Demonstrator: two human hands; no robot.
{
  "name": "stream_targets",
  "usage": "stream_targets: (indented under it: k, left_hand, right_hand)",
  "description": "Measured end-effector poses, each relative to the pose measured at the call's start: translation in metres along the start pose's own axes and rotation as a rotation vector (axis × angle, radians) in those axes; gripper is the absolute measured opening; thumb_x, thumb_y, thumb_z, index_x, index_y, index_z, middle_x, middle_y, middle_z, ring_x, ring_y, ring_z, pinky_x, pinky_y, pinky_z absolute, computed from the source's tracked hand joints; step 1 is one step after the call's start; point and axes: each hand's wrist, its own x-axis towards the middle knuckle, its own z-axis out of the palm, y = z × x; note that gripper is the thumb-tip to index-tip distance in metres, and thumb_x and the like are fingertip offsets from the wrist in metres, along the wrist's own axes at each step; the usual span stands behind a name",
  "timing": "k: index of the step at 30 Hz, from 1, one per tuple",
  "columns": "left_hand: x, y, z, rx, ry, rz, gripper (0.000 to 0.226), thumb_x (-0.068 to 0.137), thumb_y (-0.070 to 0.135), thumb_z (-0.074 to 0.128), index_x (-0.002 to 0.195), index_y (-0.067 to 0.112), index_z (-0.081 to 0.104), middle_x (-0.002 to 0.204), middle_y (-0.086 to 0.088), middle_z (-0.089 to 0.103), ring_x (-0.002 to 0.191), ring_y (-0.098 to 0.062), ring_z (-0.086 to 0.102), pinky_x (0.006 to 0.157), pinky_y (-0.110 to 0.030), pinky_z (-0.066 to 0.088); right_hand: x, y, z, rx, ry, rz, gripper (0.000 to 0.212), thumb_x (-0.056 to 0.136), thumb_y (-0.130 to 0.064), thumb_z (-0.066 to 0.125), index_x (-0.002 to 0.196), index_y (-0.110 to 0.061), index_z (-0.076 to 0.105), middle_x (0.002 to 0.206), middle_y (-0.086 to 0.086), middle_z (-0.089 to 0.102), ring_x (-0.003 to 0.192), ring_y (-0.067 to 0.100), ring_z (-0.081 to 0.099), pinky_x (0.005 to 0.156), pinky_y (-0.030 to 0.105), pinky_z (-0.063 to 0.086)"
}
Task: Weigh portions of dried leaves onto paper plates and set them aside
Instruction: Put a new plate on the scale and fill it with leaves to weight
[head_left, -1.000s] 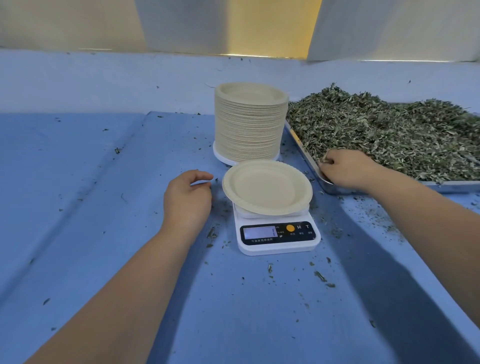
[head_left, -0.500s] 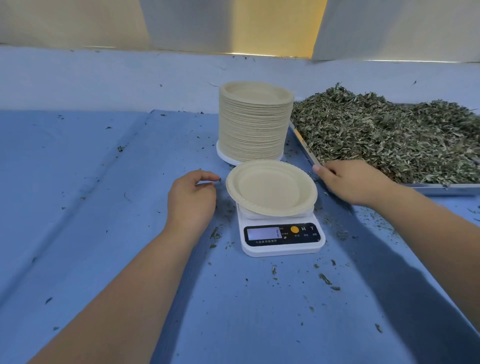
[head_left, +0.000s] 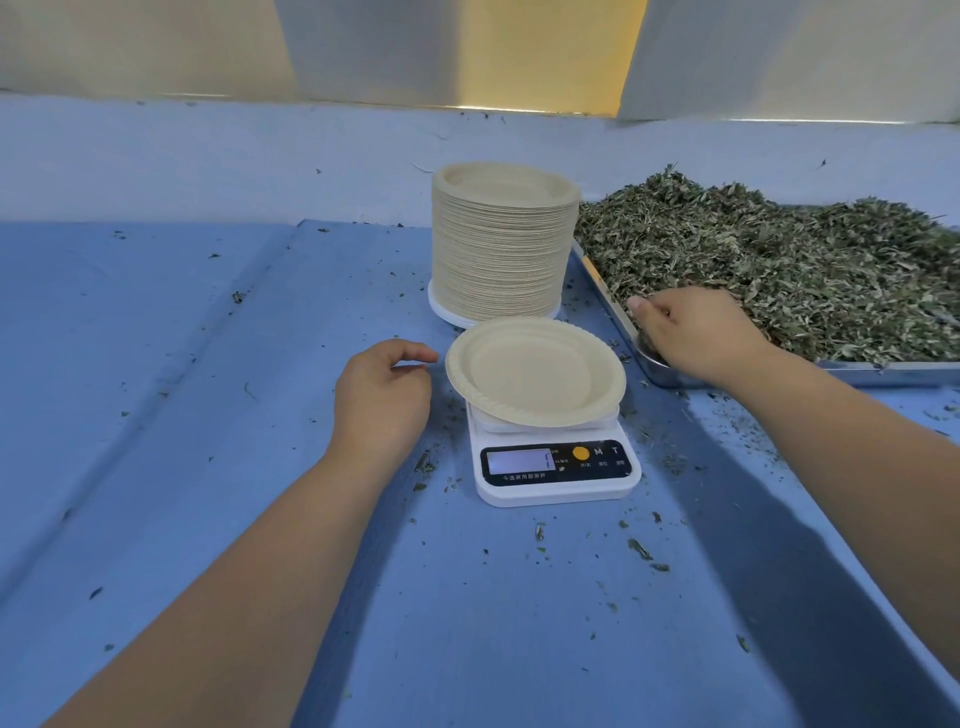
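**Plate's still bare, right hand back down in the leaves**

Not much has moved in the last second. The right hand (head_left: 696, 338) has hung around the near-left corner of the metal tray (head_left: 883, 371) the whole time. Half a second ago it looked lifted a bit toward the scale; now it's dipped back in, thumb sticking out to the left and fingers curled down into the dried leaves (head_left: 779, 270). They're buried, so I honestly can't tell if it has a pinch or is just raking.

The left hand (head_left: 382, 397) hasn't budged. It rests on the blue table (head_left: 208, 364) just left of the plate, loosely curled and holding nothing, and I can't see it touching the rim.

So I'd say we're right at the start of a portion, nothing dropped yet.

The paper plate (head_left: 535, 371) sits face up on the white scale (head_left: 558, 473), overhanging it all round, in front of the stack of plates (head_left: 504, 244). It's round, so no long axis to speak of. The scale's display faces the person. The tray's long side runs off to the right.
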Motion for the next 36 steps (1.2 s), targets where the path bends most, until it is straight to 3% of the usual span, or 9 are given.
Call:
stream_targets:
  k: [5,8,13,17,20,23,26,33,36]
  left_hand:
    - [-0.001,-0.001,-0.002,0.000,-0.003,-0.003,0.039,0.084,0.005,0.049,0.090,0.031,0.076,0.091,0.025,0.072,0.077,-0.009,0.067,0.081,-0.043,0.062]
    - [-0.001,0.000,-0.002,0.011,-0.016,0.006,0.037,0.084,0.007,0.050,0.091,0.031,0.076,0.092,0.031,0.070,0.075,-0.012,0.067,0.079,-0.043,0.062]
    - [-0.002,0.002,-0.001,0.036,-0.017,0.017,0.035,0.084,0.008,0.051,0.092,0.031,0.076,0.088,0.035,0.068,0.073,-0.016,0.068,0.076,-0.041,0.061]
    - [-0.005,0.003,-0.001,0.055,-0.029,0.049,0.038,0.083,0.005,0.048,0.092,0.031,0.074,0.087,0.015,0.072,0.070,-0.022,0.065,0.068,-0.036,0.056]
    - [-0.006,0.003,0.000,0.086,-0.057,0.070,0.038,0.087,0.005,0.049,0.102,0.031,0.073,0.098,0.001,0.072,0.070,-0.014,0.063,0.062,-0.026,0.047]
    - [-0.008,0.006,0.001,0.102,-0.086,0.091,0.042,0.088,0.005,0.047,0.107,0.034,0.070,0.112,0.001,0.070,0.068,-0.003,0.061,0.055,-0.014,0.044]
    - [-0.010,0.009,0.000,0.116,-0.113,0.099,0.046,0.087,0.002,0.044,0.106,0.036,0.070,0.113,0.000,0.071,0.068,-0.007,0.063,0.051,-0.015,0.044]
    - [-0.010,0.007,0.000,0.110,-0.098,0.078,0.042,0.087,0.003,0.046,0.109,0.027,0.073,0.079,-0.002,0.068,0.044,-0.006,0.045,0.042,-0.016,0.039]
    - [-0.011,0.007,0.000,0.124,-0.099,0.077,0.042,0.087,0.003,0.045,0.108,0.027,0.072,0.082,0.000,0.070,0.047,-0.007,0.049,0.044,-0.016,0.040]
  right_hand:
    - [-0.001,0.007,0.000,0.079,0.234,0.054,0.045,0.105,-0.048,0.040,0.078,-0.016,0.054,0.061,0.006,0.057,0.055,0.025,0.054,0.053,0.033,0.044]
    - [-0.002,0.010,0.002,0.038,0.176,0.009,0.046,0.105,-0.047,0.040,0.073,-0.017,0.051,0.058,0.006,0.052,0.053,0.027,0.050,0.048,0.031,0.036]
    - [-0.006,0.007,0.005,0.063,0.219,-0.004,0.048,0.106,-0.045,0.042,0.068,-0.016,0.048,0.055,0.007,0.050,0.051,0.026,0.048,0.050,0.032,0.038]
    - [-0.006,0.007,0.005,0.063,0.266,0.006,0.051,0.106,-0.046,0.041,0.069,-0.012,0.050,0.053,0.007,0.048,0.048,0.026,0.045,0.047,0.030,0.032]
    - [-0.006,0.006,0.005,0.050,0.240,0.007,0.050,0.105,-0.046,0.042,0.072,-0.011,0.054,0.054,0.008,0.051,0.050,0.027,0.048,0.049,0.032,0.039]
    - [-0.004,0.007,0.004,0.039,0.223,0.036,0.049,0.105,-0.044,0.042,0.072,-0.011,0.055,0.055,0.009,0.052,0.049,0.028,0.049,0.048,0.030,0.037]
    - [-0.004,0.006,0.003,0.024,0.131,0.050,0.050,0.105,-0.043,0.045,0.070,-0.009,0.056,0.054,0.010,0.053,0.049,0.029,0.049,0.047,0.028,0.036]
    - [-0.008,0.000,-0.003,0.042,0.190,0.048,0.046,0.106,-0.042,0.044,0.077,-0.009,0.058,0.058,0.010,0.054,0.052,0.029,0.051,0.047,0.031,0.036]
    - [-0.011,-0.009,-0.011,0.081,0.309,0.021,0.048,0.106,-0.042,0.042,0.075,-0.009,0.055,0.057,0.008,0.052,0.051,0.031,0.051,0.050,0.033,0.040]
